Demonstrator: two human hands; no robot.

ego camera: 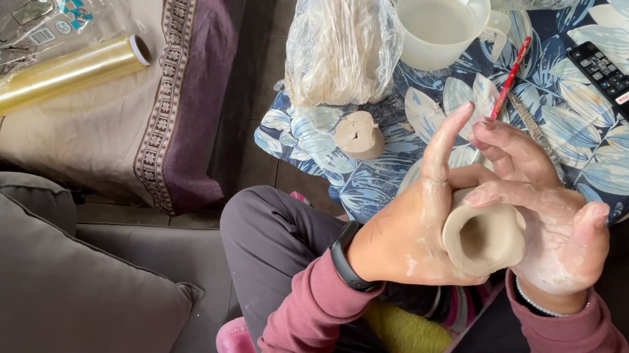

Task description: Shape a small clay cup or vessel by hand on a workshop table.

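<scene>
Over the lap, head view: small hollow clay vessel (484, 238) held between both hands, its open mouth facing the camera. Left hand (410, 228) wraps the vessel from the left, grasping it, index finger stretched up and free. Right hand (551, 225) cups it from the right, palm slip-smeared, fingers half curled against the wall. Black wristband (346, 260) on the left wrist, bead bracelet on the right. Just beyond the hands, round surface (611, 150) with leaf-print cloth: clay lump (359, 135) near its left edge, bagged clay (338, 43) behind that, white jug of cloudy water (443, 17), red-handled tool (511, 77), black remote (620, 91) at right. Far left, yellow film roll (43, 80) on a bench cushion.
</scene>
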